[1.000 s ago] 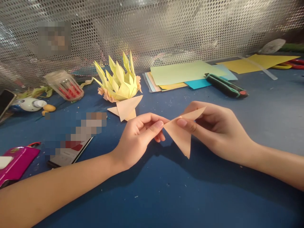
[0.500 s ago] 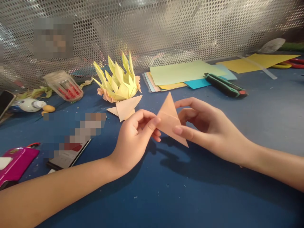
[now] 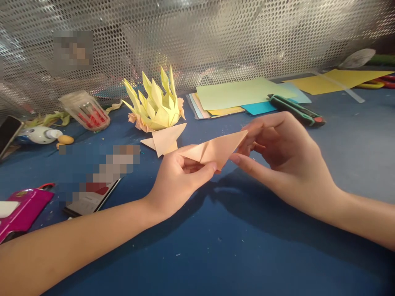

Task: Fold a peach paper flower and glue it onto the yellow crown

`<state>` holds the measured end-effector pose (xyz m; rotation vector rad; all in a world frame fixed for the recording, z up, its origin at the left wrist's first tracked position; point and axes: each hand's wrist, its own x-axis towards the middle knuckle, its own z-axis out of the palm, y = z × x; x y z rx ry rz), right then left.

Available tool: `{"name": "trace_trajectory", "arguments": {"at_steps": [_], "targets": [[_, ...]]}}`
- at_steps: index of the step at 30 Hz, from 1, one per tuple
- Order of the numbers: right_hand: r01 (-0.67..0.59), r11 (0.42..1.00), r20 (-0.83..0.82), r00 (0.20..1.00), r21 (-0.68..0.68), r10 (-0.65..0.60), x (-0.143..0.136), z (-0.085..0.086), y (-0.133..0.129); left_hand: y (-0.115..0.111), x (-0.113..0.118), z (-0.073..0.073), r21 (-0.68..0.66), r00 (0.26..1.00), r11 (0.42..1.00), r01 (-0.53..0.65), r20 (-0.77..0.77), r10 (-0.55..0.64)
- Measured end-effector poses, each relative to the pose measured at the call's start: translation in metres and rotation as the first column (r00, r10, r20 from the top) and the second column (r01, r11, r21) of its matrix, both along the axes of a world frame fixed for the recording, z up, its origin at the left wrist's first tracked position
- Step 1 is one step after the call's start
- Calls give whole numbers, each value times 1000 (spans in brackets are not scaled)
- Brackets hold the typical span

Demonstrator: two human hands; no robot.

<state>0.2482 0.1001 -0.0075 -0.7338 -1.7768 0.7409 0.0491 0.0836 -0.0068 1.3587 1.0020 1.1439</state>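
My left hand [image 3: 182, 176] is closed on a piece of folded peach paper [image 3: 220, 148], with the thumb on its lower edge. The paper is a triangle whose long side faces up, held above the table. My right hand [image 3: 284, 156] curves around the paper's right corner, its thumb and fingers apart. Its fingertips are by that corner; whether they touch it I cannot tell. Behind my left hand lie more folded peach paper pieces [image 3: 168, 139]. Just beyond them stands an origami model [image 3: 160, 109] of pointed yellow pieces with a peach rim.
Coloured paper sheets [image 3: 234, 94] and a green-black cutter [image 3: 298, 112] lie at the back right. A phone [image 3: 89, 201], a magenta case [image 3: 27, 209], a glue bottle [image 3: 37, 135] and a jar [image 3: 84, 111] of red bits are on the left. A perforated metal panel [image 3: 216, 45] rises behind.
The folded peach paper has turned, its point swinging from upward to the right. My left fingers have moved further along beneath it, and my right hand has shifted slightly, with its fingers higher.
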Motion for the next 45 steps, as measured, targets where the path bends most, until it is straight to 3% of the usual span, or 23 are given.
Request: {"name": "trace_trajectory", "arguments": {"at_steps": [5, 10, 18, 25, 33, 39, 45], "targets": [[71, 987, 53, 995, 141, -80, 1, 0, 1, -1, -1, 0, 41, 999, 999, -11, -39, 13], [106, 965, 226, 961, 238, -162, 4, 3, -1, -2, -1, 1, 137, 992, 990, -20, -120, 37], [121, 940, 290, 932, 320, -219, 6, 5, -3, -4, -2, 2, 74, 995, 993, 87, -52, -83], [34, 899, 290, 940, 437, -177, 9, 3, -5, -7, -4, 4, 165, 993, 980, 114, -62, -105], [64, 833, 197, 959, 549, -204, 10, 3, -8, -9, -5, 4, 220, 989, 968, 120, -109, -98], [-106, 830, 314, 945, 547, -87, 12, 4, -2, -9, -5, 5, 213, 991, 974, 84, -120, -59], [-119, 822, 376, 918, 558, -122, 17, -2, 0, -8, -5, 3, 203, 999, 979, -27, -40, 36]]}}
